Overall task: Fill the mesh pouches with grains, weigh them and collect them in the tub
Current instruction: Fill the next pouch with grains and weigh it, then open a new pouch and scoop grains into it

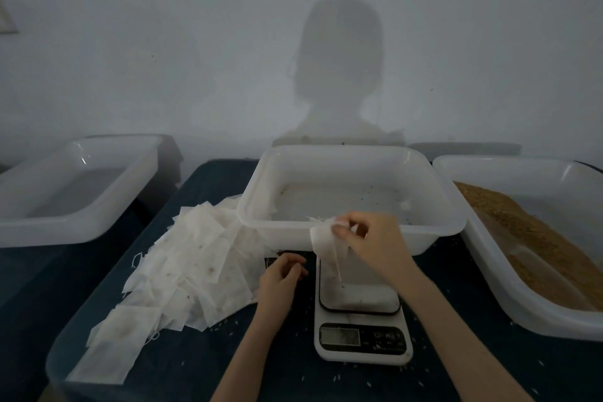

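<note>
Empty mesh pouch [326,243] is pinched by right hand [365,238] above scale [359,310], seemingly for opening; left hand [282,274] loosely curled, holding nothing.

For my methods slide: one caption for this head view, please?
Right hand pinches an empty mesh pouch above the scale, before the middle tub.

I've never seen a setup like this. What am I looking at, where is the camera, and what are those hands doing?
No machine here: a person's two bare hands, filmed by one camera worn on the head, looking down. On the dark table lie a heap of empty mesh pouches, a kitchen scale, a nearly empty white tub behind it, and a tub of brown grains on the right. The right hand pinches one pouch above the scale; the left hand, fingers curled, holds nothing I can see.
</note>
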